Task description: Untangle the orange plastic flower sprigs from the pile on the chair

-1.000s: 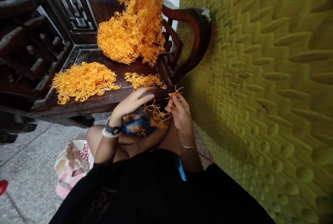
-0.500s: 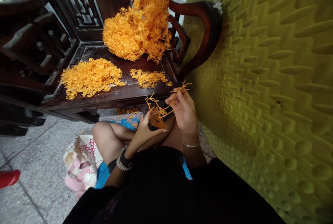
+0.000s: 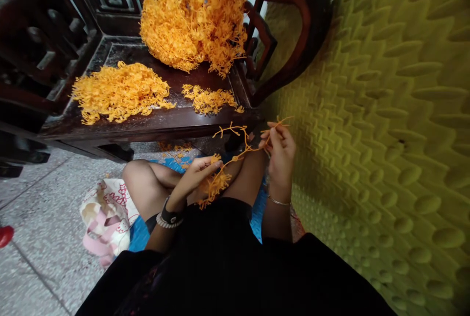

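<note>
My right hand pinches the upper end of an orange branched sprig in its fingertips. My left hand closes on the bushy lower end above my lap. The sprig stretches slantwise between both hands, just in front of the chair seat carrying orange piles.

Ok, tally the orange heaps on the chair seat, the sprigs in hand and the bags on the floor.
Heaps on the chair seat: 3 (back heap, left heap, front heap)
Orange sprig, between left hand and right hand: 1
Cloth bag: 1
Total: 5
</note>
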`<state>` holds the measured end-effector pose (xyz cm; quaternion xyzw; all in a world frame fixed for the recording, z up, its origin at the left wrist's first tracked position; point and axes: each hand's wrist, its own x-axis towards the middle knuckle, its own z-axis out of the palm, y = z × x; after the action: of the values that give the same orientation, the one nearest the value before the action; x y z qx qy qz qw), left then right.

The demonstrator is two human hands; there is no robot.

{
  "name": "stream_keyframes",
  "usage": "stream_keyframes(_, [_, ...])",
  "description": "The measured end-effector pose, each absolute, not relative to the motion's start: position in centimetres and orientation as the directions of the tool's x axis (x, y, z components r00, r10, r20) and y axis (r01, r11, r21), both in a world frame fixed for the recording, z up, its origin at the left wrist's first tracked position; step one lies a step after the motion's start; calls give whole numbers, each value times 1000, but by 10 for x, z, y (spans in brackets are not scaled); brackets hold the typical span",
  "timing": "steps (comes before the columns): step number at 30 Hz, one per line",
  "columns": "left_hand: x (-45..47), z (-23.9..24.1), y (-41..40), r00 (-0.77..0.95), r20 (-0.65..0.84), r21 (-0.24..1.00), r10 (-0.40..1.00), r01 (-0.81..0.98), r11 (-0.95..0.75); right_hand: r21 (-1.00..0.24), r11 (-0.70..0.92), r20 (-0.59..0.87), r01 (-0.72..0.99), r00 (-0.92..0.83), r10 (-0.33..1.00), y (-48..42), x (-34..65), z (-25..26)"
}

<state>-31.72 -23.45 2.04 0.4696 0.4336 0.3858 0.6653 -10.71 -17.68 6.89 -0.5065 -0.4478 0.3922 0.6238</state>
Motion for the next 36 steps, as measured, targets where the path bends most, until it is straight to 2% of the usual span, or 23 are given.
stream_keyframes(2, [-320,21,-234,276,-196,969,941,-96,230,-974,104,171,200,351,921,-183,-96,65])
stream_keyframes(3, [-321,22,-234,257,-180,975,949,-77,206,-944,95,226,315,413,882,-187,-92,65])
stream_keyframes(6, [-323,28,-235,207,-111,994,972,24,108,-818,181,509,545,542,669,-203,-93,74])
stream_keyframes(8, [-323,32,-237,194,-38,993,980,114,16,-744,361,640,563,446,625,-216,-107,81])
stream_keyframes(10, [-322,35,-238,207,29,983,978,171,-65,-668,577,702,470,140,698,-227,-129,83])
stream_keyframes(12, [-320,36,-239,222,81,982,972,150,-116,-628,695,671,351,-207,712,-235,-154,77])
stream_keyframes(13, [-319,36,-239,218,97,984,971,123,-126,-634,705,638,318,-301,709,-238,-165,71])
stream_keyframes(14, [-319,36,-240,204,102,988,974,97,-124,-658,687,608,308,-320,726,-241,-175,64])
stream_keyframes(17, [-317,37,-243,69,74,996,995,51,-77,-809,501,493,305,-109,863,-246,-193,44])
stream_keyframes(19, [-316,37,-245,-24,70,996,997,48,-69,-889,367,370,274,-45,928,-247,-195,36])
stream_keyframes(25, [-326,38,-249,-89,167,975,982,162,-151,-988,92,54,128,-277,959,-241,-191,36])
stream_keyframes(28, [-335,40,-249,-73,202,971,977,144,-191,-999,-32,-41,30,-369,928,-236,-193,37])
stream_keyframes(32, [-342,42,-250,-72,167,983,983,89,-160,-998,-20,-47,66,-445,894,-233,-196,39])
stream_keyframes(36, [-337,43,-256,-214,158,986,964,82,-144,-988,97,31,120,-462,886,-233,-198,54])
